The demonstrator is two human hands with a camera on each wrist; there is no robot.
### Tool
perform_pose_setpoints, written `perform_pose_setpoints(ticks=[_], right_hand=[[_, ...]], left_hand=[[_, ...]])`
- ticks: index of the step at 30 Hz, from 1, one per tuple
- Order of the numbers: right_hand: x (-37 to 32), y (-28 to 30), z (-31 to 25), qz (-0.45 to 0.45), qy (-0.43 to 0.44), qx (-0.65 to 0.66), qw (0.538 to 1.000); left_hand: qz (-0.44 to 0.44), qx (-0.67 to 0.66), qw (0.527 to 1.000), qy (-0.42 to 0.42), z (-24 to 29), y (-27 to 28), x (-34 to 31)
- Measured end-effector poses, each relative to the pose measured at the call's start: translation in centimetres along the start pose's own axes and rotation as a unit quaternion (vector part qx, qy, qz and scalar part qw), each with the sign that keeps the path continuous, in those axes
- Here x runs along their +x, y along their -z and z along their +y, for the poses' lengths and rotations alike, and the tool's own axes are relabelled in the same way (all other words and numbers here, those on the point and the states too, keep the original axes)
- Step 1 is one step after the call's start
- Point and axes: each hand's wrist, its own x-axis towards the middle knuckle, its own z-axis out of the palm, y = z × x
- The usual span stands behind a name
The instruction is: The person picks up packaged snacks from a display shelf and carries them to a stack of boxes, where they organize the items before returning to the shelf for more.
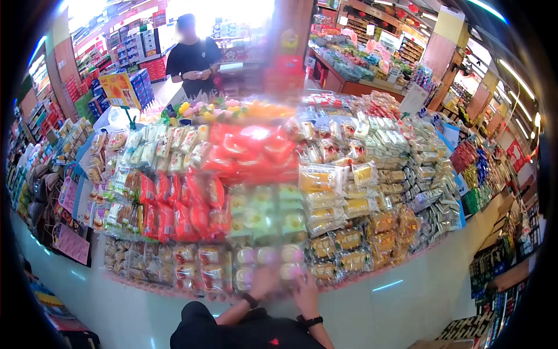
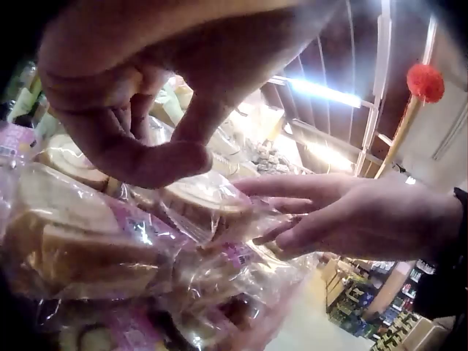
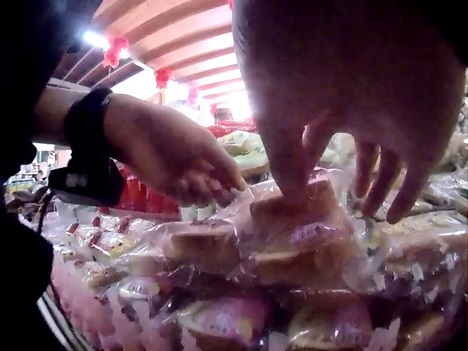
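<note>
Clear packs of sliced bread-like cake with purple labels (image 1: 290, 271) (image 2: 88, 248) (image 3: 292, 252) lie in rows at the display's front edge. My left hand (image 1: 264, 282) (image 2: 139, 80) (image 3: 168, 150) is over them with curled fingers; thumb and index finger pinch a pack's clear wrapper. Close on its right, my right hand (image 1: 306, 294) (image 2: 365, 216) (image 3: 351, 95) touches the same group of packs, its fingers extended and spread. Its fingertips rest on the wrapper, and part of the contact is hidden by glare and plastic.
Red packs (image 1: 183, 203), green packs (image 1: 267, 212) and yellow-brown packs (image 1: 322, 203) fill the display behind. A person in dark clothes (image 1: 195, 58) stands beyond it. Pale floor (image 1: 372, 291) runs along the front, with dark shelving (image 1: 494, 279) at right.
</note>
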Motion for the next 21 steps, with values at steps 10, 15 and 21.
perform_pose_setpoints(ticks=[10,15,21], right_hand=[[-9.7,5.7,-1.1,0.147,-0.030,-0.029,0.988],[-21.3,8.1,4.0,0.245,-0.104,-0.044,0.963],[-39.9,13.1,7.8,0.392,-0.360,-0.051,0.845]], left_hand=[[-0.133,-0.113,0.985,0.007,4.5,-5.6,-5.9],[-0.226,0.010,0.969,-0.094,8.6,-12.4,-11.9],[-0.444,0.062,0.881,-0.151,9.2,-24.0,-22.1]])
